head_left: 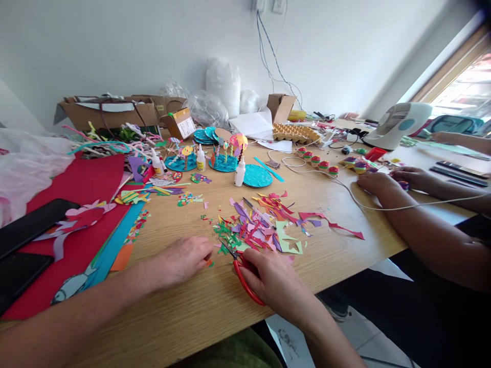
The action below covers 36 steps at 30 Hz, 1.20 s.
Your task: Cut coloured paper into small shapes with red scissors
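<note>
My right hand (270, 278) is closed round the red handles of a pair of scissors (241, 273), blades pointing left toward my left hand. My left hand (180, 260) rests on the wooden table (184, 312) with its fingers pinched on a small orange paper scrap (209, 263). Just beyond both hands lies a heap of coloured paper cuttings (261, 230).
Red paper sheets (76, 204) and two dark phones (30, 225) lie at the left. Glue bottles (240, 171), teal discs (258, 176), cardboard boxes (111, 110) and an egg tray (293, 133) stand farther back. Another person's hands (383, 181) work at the right near a white cable (383, 207) and a white appliance (399, 125).
</note>
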Each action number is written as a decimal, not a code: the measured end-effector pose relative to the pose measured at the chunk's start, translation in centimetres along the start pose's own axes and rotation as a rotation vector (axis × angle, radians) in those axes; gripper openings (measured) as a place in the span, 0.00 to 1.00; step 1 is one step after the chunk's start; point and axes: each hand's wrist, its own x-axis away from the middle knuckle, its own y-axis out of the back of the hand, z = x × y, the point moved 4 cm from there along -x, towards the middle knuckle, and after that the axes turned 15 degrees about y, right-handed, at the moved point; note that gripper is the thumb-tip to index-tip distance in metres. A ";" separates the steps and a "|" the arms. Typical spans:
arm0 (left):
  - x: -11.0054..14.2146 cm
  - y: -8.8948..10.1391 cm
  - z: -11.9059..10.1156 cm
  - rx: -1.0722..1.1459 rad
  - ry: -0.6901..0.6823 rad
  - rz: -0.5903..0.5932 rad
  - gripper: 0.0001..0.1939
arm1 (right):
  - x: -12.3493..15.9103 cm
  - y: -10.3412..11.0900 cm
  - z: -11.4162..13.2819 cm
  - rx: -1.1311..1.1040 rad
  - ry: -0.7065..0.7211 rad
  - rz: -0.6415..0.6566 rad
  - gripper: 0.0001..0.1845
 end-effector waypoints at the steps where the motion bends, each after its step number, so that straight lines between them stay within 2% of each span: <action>1: 0.0 0.0 0.0 0.004 -0.002 0.003 0.08 | 0.0 0.0 0.0 -0.005 0.000 -0.006 0.15; 12: 0.0 0.4 1.1 0.041 0.033 -0.021 0.09 | -0.7 -0.3 -0.4 -0.137 -0.020 -0.068 0.15; 16: 0.1 0.0 0.7 -0.005 0.032 -0.036 0.09 | -0.9 -0.3 -0.4 -0.165 -0.019 -0.079 0.15; 25: 0.0 -1.1 0.1 -0.148 -0.041 -0.145 0.17 | -1.9 -0.1 -0.7 -0.274 -0.018 -0.103 0.13; 28: 0.0 -0.8 0.0 -0.128 -0.027 -0.116 0.17 | -2.1 -0.2 -0.9 -0.377 -0.031 -0.133 0.13; 32: -0.2 0.8 0.2 0.022 -0.001 -0.047 0.14 | -2.2 -0.5 -1.5 -0.561 -0.070 -0.188 0.14; 36: -1.6 3.2 0.9 0.412 0.036 -0.046 0.09 | -2.5 -0.9 -2.4 -0.848 -0.128 -0.283 0.14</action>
